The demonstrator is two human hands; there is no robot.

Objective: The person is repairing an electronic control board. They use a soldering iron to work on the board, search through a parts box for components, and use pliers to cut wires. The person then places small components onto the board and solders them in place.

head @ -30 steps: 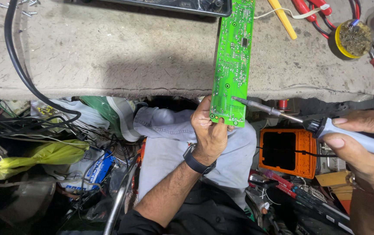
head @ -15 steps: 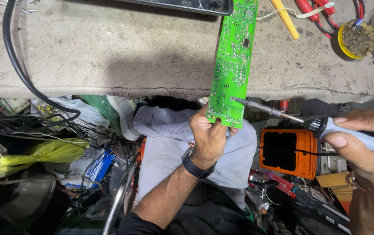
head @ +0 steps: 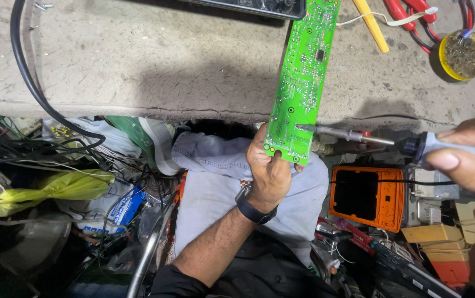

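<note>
Green circuit board point(head: 302, 77) pinched in left hand point(head: 269, 171) grip, right hand point(head: 466, 160) grip holding soldering iron point(head: 359, 136), tip touching board.

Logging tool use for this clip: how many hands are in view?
2. The left hand grips the bottom end of the green circuit board; the right hand at the right edge holds the soldering iron. No others are visible.

Rough grey concrete bench top point(head: 154, 60), stained, front edge cracked. Black cable point(head: 27, 83) curves across its left side. Below the edge: dim floor clutter of wires, yellow-green plastic bag point(head: 55, 187), orange casing point(head: 367, 190). Light falls from above; shadows soft.
</note>
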